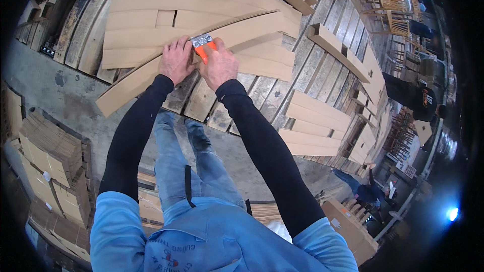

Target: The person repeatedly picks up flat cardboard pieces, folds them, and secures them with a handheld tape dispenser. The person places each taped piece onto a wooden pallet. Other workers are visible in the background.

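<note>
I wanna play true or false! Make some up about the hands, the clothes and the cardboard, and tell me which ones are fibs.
1. The right hand holds an orange-and-silver tool. True.
2. The left hand is in a pocket. False: it is on the long cardboard strip.
3. The forearm sleeves are red. False: they are black.
4. A large cardboard sheet lies on wooden slats. True.
5. The trousers are yellow. False: they are blue.
</note>
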Available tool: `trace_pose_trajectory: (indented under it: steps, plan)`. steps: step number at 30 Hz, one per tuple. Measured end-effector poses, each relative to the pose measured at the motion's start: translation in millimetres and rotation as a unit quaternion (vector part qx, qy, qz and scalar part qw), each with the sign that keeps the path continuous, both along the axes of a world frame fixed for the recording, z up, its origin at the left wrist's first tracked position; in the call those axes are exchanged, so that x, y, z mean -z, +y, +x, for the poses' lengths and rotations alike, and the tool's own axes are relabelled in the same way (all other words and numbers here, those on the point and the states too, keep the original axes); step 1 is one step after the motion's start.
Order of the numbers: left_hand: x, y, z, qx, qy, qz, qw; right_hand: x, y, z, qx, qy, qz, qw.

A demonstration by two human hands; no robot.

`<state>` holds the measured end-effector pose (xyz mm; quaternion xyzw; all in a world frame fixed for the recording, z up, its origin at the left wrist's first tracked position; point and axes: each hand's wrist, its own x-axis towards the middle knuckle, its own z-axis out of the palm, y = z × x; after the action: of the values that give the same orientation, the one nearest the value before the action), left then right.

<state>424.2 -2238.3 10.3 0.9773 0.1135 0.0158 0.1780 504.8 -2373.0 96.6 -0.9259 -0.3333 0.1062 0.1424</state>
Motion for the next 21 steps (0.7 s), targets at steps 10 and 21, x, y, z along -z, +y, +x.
trace_pose_trajectory:
  steps: [10, 21]
  plan:
    - [-11.7, 38.4, 32.8, 0.04, 0.127, -0.126, 0.983, 16.4, -91.3, -47.8, -0.013, -0.003, 0.106, 0.994]
    - [-10.9, -9.9, 1.0, 0.027, -0.031, 0.057, 0.998, 27.4, -51.5, -18.1, -0.013, -0.031, 0.07, 0.997]
